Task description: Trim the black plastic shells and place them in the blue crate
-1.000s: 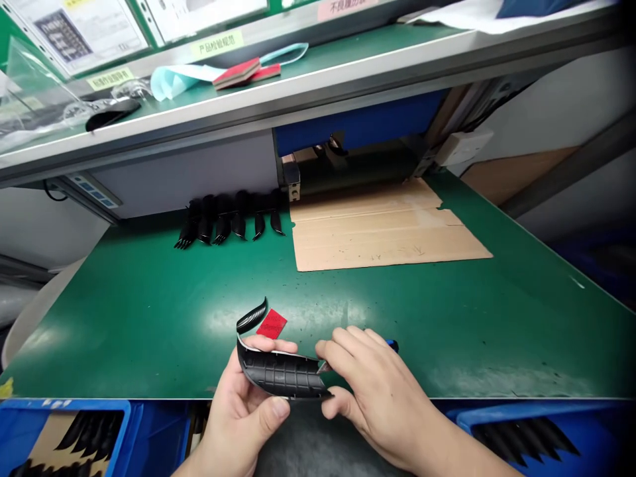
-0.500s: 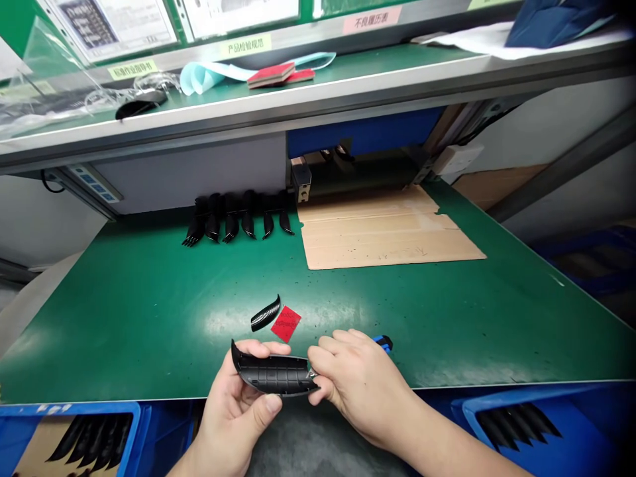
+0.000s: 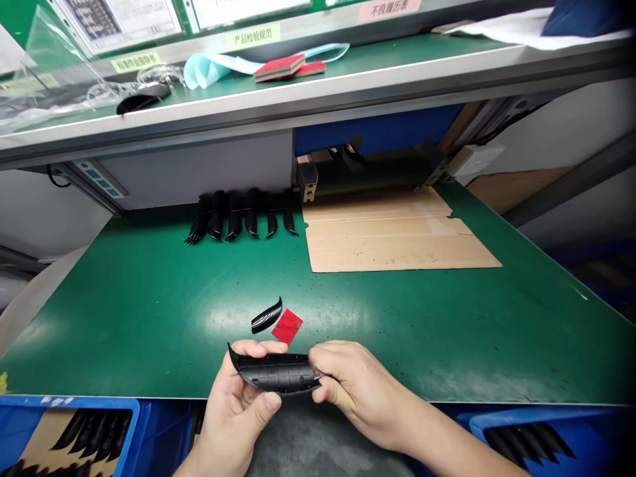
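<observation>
A curved black plastic shell, its ribbed hollow side facing me, is held level over the table's front edge. My left hand grips its left end, thumb along the lower rim and fingers behind. At the shell's right end my right hand is closed around a utility knife, whose metal tip shows between finger and thumb. The knife's handle is hidden by the hand now. Just beyond the shell lie a smaller glossy black curved piece and a red square of sandpaper-like sheet.
Several black pieces stand in a row at the back. A cardboard sheet lies right of them on the green table. Blue bins with black parts sit below at both sides. A shelf crosses overhead.
The blue and black knife handle, seen behind my right hand before, is now hidden as the wrist has turned. Both hands keep hold near the same place; the view has shifted slightly.
</observation>
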Action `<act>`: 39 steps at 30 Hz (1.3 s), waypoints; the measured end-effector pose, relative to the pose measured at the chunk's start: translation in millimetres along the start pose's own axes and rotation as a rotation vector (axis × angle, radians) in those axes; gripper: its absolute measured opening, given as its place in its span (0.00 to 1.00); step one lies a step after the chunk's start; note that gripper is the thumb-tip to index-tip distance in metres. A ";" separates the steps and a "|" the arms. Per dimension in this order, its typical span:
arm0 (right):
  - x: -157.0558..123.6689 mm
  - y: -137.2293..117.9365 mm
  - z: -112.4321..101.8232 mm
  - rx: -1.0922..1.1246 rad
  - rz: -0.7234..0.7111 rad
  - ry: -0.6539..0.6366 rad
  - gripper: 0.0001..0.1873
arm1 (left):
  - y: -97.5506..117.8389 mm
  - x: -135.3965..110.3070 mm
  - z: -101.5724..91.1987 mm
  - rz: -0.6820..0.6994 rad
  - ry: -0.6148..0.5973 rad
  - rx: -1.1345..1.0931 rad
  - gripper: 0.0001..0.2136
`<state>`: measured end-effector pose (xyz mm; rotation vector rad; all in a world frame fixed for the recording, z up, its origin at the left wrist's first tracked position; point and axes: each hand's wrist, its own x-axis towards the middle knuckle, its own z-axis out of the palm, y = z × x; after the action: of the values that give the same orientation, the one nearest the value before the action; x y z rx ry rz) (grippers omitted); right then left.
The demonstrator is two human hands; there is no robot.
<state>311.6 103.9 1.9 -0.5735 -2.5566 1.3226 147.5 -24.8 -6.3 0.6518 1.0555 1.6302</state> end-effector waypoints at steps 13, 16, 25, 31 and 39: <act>14.5 12.2 -14.1 0.529 0.004 -0.230 0.34 | 7.7 25.3 -1.3 -0.116 0.093 -0.214 0.19; 14.4 31.8 -24.6 0.639 0.066 -0.146 0.36 | 18.9 43.7 -16.1 -0.252 0.219 -0.341 0.16; 12.1 94.8 -26.0 -0.381 0.386 0.113 0.15 | -18.4 93.0 -51.0 -0.252 0.213 0.628 0.13; 11.2 77.5 -4.2 -0.287 0.362 0.134 0.09 | -46.9 105.8 -57.3 -0.187 0.125 1.019 0.17; 12.2 55.1 10.8 0.014 0.310 0.163 0.11 | -34.5 97.3 -38.6 -0.217 0.046 0.955 0.14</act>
<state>310.2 129.9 -49.3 -1.0627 -2.3940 1.3203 101.4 57.5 -63.2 1.0578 1.8758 0.8869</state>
